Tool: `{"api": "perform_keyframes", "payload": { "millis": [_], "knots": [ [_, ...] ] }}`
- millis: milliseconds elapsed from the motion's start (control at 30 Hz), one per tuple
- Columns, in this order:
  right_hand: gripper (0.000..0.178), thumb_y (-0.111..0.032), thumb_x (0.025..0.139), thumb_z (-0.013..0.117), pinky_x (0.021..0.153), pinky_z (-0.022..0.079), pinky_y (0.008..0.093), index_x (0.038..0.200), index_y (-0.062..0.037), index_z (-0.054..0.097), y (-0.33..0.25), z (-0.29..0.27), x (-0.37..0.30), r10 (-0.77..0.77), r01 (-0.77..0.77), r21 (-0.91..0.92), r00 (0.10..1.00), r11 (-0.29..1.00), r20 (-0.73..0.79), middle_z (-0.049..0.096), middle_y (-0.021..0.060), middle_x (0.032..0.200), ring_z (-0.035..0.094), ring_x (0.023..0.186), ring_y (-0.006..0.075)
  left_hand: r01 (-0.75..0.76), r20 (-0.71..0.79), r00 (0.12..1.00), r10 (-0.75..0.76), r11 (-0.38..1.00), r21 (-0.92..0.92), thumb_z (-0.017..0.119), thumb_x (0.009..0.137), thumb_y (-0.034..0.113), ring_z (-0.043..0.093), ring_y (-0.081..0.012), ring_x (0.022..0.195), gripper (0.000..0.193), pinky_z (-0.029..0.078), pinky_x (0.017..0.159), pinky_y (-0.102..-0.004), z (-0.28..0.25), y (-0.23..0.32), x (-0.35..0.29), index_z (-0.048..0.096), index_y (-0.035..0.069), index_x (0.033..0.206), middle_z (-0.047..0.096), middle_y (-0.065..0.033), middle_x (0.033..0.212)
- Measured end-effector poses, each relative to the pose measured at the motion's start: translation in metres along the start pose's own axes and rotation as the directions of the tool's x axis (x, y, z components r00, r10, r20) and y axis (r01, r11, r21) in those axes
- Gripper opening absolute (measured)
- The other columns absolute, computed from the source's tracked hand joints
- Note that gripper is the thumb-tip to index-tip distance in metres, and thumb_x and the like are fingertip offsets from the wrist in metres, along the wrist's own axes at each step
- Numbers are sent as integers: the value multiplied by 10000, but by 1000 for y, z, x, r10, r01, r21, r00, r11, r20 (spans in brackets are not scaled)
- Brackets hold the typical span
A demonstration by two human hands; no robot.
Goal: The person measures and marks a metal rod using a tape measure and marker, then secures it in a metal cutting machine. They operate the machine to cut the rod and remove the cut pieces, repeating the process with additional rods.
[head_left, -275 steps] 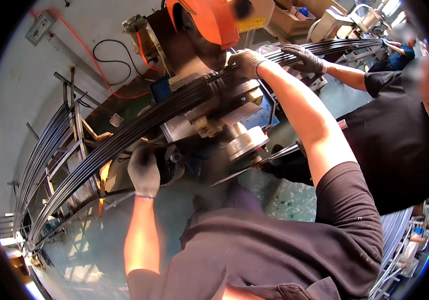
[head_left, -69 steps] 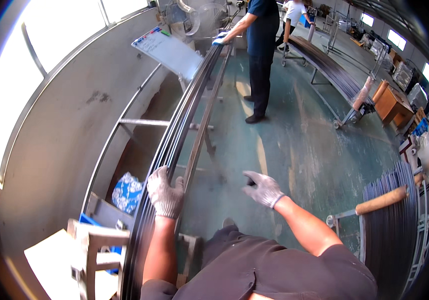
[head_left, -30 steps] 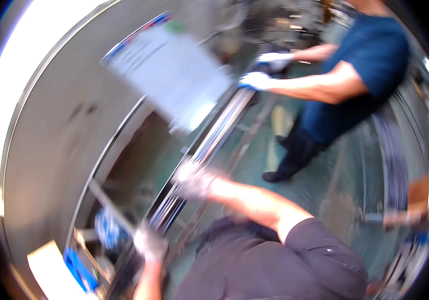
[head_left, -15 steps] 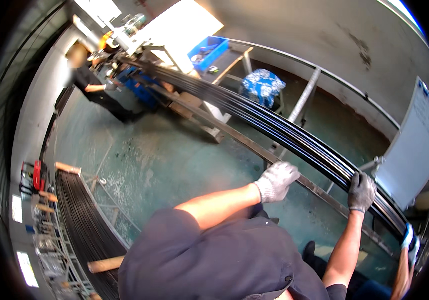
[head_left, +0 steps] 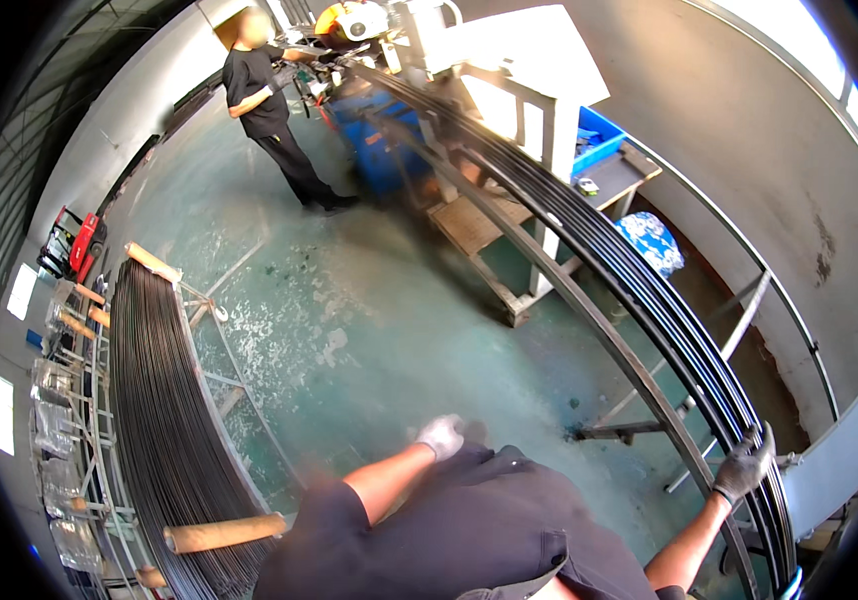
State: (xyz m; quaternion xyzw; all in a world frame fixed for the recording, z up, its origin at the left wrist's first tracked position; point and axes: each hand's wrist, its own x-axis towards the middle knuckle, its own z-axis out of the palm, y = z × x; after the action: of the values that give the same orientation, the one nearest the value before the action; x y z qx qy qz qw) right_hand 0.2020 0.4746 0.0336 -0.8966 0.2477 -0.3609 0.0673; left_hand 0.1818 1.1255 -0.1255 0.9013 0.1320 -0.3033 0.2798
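My right hand point(head_left: 746, 463), in a grey glove, rests on a bundle of long dark metal bars point(head_left: 671, 330) at the right. Its fingers are apart over the bars. The bundle curves away toward a machine at the far end. Alongside it runs a steel rail point(head_left: 589, 315). In front of my body, away from the bars, is my left hand point(head_left: 441, 436) in a pale glove. Its fingers are partly hidden and smeared, and no object shows in it.
A person point(head_left: 264, 95) in dark clothes stands beside a machine with an orange guard point(head_left: 341, 20). More dark bars point(head_left: 164, 400) lie on a rack at left, near wooden rollers point(head_left: 224, 533). A white table point(head_left: 524, 50), a blue bin point(head_left: 597, 140) and a patterned blue cover point(head_left: 651, 243) stand beyond the bundle.
My view has turned left. My left hand has come off the steel rail and drawn back toward my body. My right hand stays at the bars, its fingers now more spread.
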Motion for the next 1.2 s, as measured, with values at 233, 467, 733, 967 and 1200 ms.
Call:
{"api": "perform_keyframes", "payload": {
  "millis": [233, 467, 733, 967, 1200],
  "knots": [
    [491, -155, 963, 900, 1209, 522, 519, 1418, -58, 743, -303, 49, -18, -348, 272, 336, 918, 902, 190, 752, 201, 1397, 684, 1365, 410, -43, -26, 999, 42, 998, -43, 753, 922, 273, 760, -409, 1303, 488, 607, 1109, -498, -94, -73, 53, 791, 77, 1368, 814, -203, 1357],
    [539, -126, 880, 924, 1198, 523, 523, 1385, -62, 747, -498, 126, 15, -474, 354, 432, 856, 829, 208, 760, 180, 1357, 690, 1334, 417, -187, -254, 959, 123, 950, -248, 728, 1014, 256, 741, -433, 1304, 421, 593, 1142, -501, -216, -52, 139, 756, 70, 1390, 793, -224, 1374],
    [681, -109, 836, 940, 1234, 502, 559, 1478, -54, 716, -674, 255, 46, -561, 424, 543, 821, 725, 107, 739, 223, 1454, 668, 1392, 447, -393, -431, 815, 388, 916, 81, 740, 1003, 165, 697, -444, 1298, 376, 577, 1128, -539, -395, -31, 246, 741, 71, 1366, 758, -209, 1336],
    [1032, -177, 765, 1013, 1314, 415, 591, 1672, -55, 538, -762, 310, 65, -519, 404, 356, 783, 843, 341, 612, 248, 1616, 550, 1523, 473, -550, -630, 470, 618, 763, 339, 781, 953, 116, 685, -400, 1302, 379, 563, 1141, -532, -579, 13, 352, 727, 93, 1328, 746, -158, 1333],
    [1338, -249, 614, 1096, 1353, 373, 568, 1753, -77, 415, -779, 360, 63, -415, 404, 120, 809, 907, 417, 540, 186, 1706, 494, 1583, 428, -514, -437, 427, 792, 610, 603, 754, 911, 86, 638, -389, 1333, 426, 505, 1192, -522, -714, 67, 467, 709, 80, 1334, 703, -156, 1356]
  ]
}}
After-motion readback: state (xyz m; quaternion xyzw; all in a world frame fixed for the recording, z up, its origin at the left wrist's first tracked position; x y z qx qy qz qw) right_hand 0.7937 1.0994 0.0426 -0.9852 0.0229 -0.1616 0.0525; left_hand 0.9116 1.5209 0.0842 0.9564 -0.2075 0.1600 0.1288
